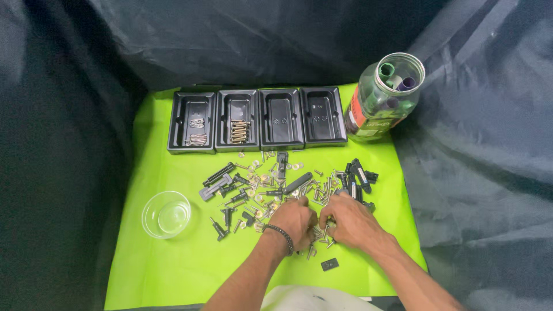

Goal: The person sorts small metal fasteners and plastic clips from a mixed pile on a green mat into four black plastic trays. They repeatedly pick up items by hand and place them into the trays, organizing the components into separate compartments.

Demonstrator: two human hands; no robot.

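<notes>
Seen from the head camera, we look down on a bright green mat ringed by dark sheeting, where a person's two bare hands meet over a scattered pile of small hardware: pale screws, washers and black plastic pieces spread across the mat's middle. The left hand, with a dark beaded bracelet at the wrist, lies knuckles up with its fingers curled down into the near edge of the pile; we cannot tell whether it actually grips a piece. The right hand sits just beside it, fingers likewise bent and pinching among the screws at the point where the two hands almost touch, though what it holds, if anything, is hidden beneath the fingers. At the far edge of the mat we see four black trays set side by side; the leftmost holds a few silvery screws, the second a cluster of brass-coloured ones, and the other two hold next to nothing. A clear jar with an open mouth stands tilted at the right of the trays, and a small clear bowl rests well to the left of the hands. One small black piece lies alone near the right forearm.
</notes>
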